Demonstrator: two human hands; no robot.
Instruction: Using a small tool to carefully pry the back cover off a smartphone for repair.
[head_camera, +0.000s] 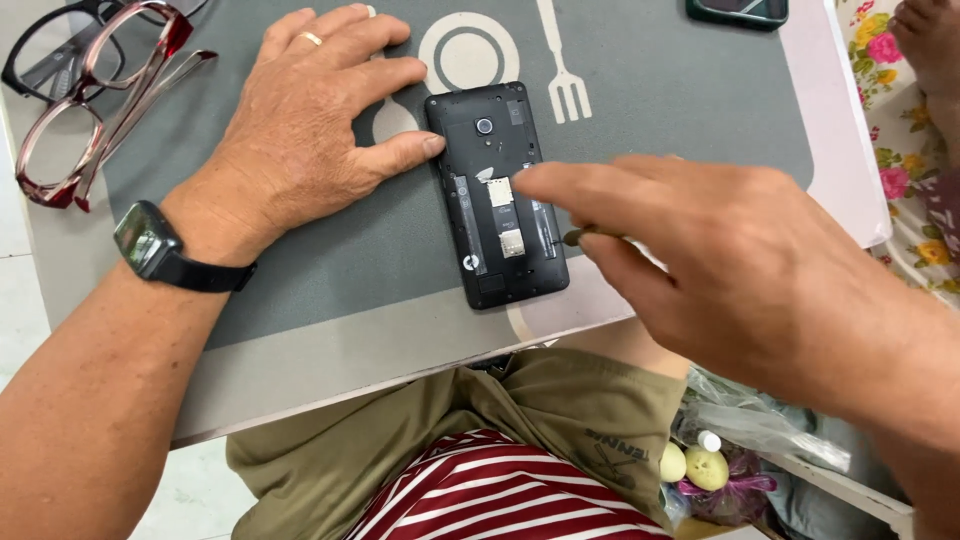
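Note:
A black phone (497, 195) with its back cover off lies face down on a grey placemat (680, 90), its inner slots and camera lens exposed. My left hand (310, 125) rests flat on the mat, thumb tip pressed against the phone's upper left edge; it wears a ring and a black watch on the wrist. My right hand (700, 250) hovers over the phone's right side, forefinger stretched toward the middle of the open back. A small dark tool tip (575, 237) shows between its fingers beside the phone's right edge.
Two pairs of glasses, one red-framed (95, 110) and one black (50, 45), lie at the mat's far left. Another phone (738, 10) sits at the top edge. A plastic bag with small round items (700, 465) lies below the table's right side.

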